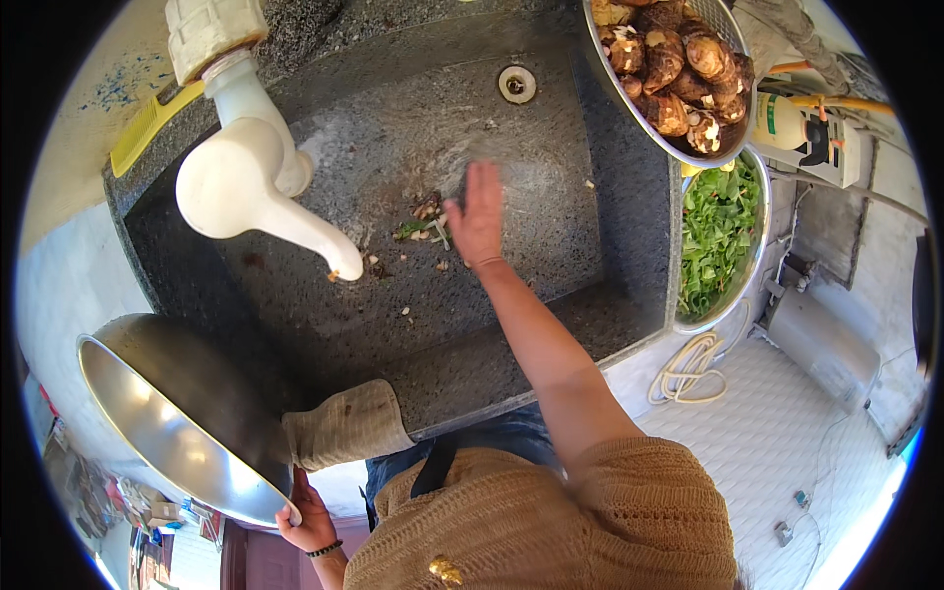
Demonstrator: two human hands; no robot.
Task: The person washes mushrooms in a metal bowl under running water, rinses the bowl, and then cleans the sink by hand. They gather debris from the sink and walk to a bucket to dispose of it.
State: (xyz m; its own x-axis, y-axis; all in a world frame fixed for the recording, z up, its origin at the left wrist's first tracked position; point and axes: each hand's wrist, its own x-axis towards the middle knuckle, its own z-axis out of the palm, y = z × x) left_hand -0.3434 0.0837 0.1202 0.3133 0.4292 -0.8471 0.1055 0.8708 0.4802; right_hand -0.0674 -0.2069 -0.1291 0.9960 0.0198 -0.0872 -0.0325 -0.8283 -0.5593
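Note:
My left hand (310, 512) grips the rim of a large stainless-steel bowl (184, 428), which is tipped on its side against the left front corner of a dark stone sink (472, 317). Over the sink floor my right hand (479, 210) is stretched out flat, thumb spread, holding nothing; its fingertips are slightly blurred. Just left of that hand lies a small heap of food scraps (424, 217), with bits of green leaf and pale peel. Smaller crumbs are scattered around the heap. Toward the far wall of the sink is a round drain (516, 85).
A white plastic tap (236, 177) juts over the sink's left side. On the right, a metal colander (667, 151) of taro-like tubers (664, 63) overlaps a bowl of chopped greens (719, 236). A grey cloth (350, 426) drapes the front edge. A coiled hose (686, 372) lies at right.

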